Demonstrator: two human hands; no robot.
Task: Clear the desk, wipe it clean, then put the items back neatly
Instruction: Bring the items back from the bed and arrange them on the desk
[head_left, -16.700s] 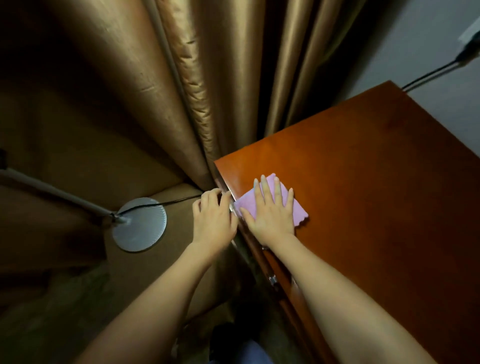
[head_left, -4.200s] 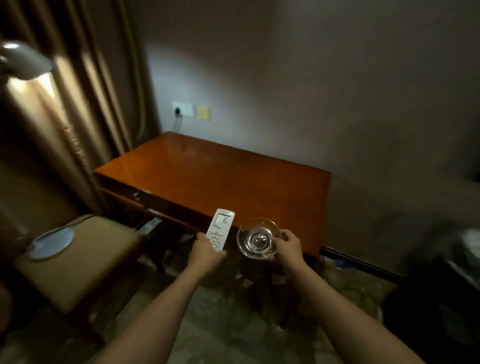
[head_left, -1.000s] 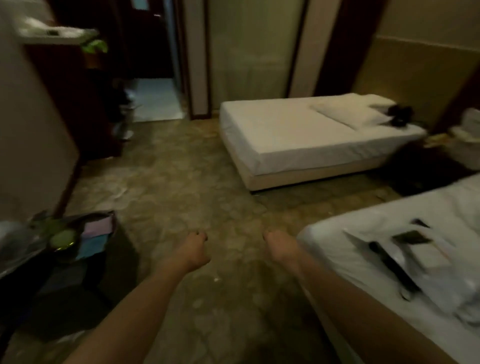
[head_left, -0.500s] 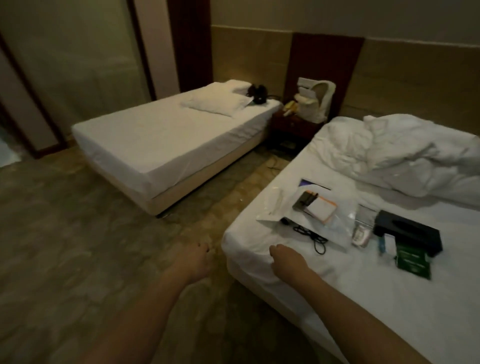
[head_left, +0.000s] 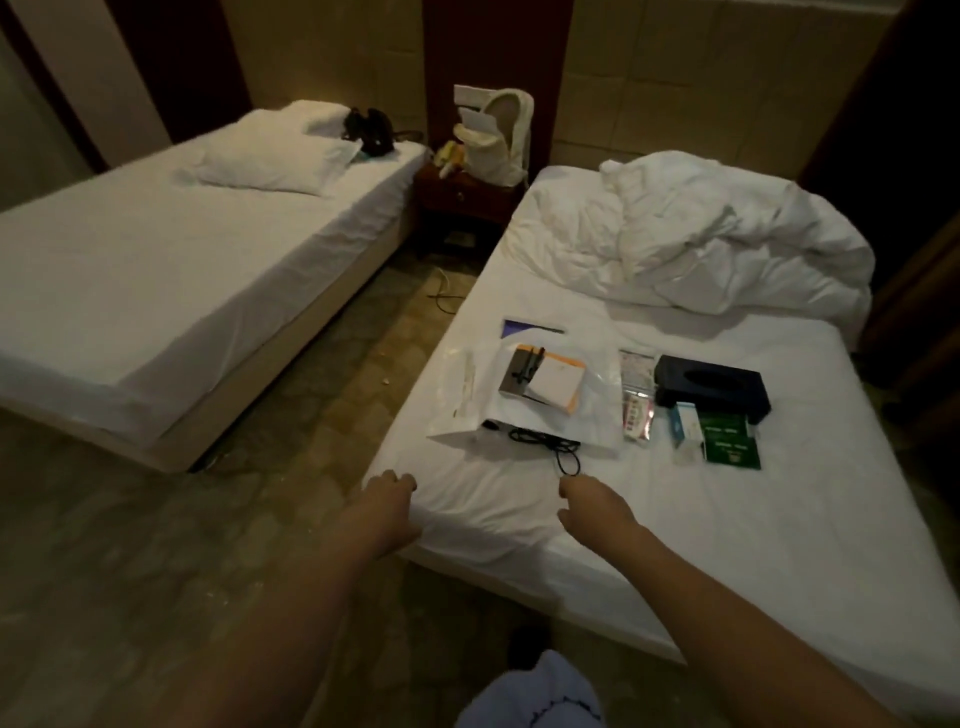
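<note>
The desk items lie gathered on the near bed (head_left: 675, 519), toward one o'clock from the hands. The notepad (head_left: 558, 383) with a dark pen (head_left: 527, 364) across it rests on a clear plastic sleeve (head_left: 597, 415), which looks thin, slick and floppy, best lifted flat from beneath with its load. At its near edge coils a limp black cable (head_left: 550, 444). At three o'clock from the pad sit a stiff, light dark tissue box (head_left: 709, 387), easy to take by its sides, and green booklets (head_left: 730, 441). The left hand (head_left: 387, 493) and right hand (head_left: 589, 501) hover loosely curled, holding nothing.
</note>
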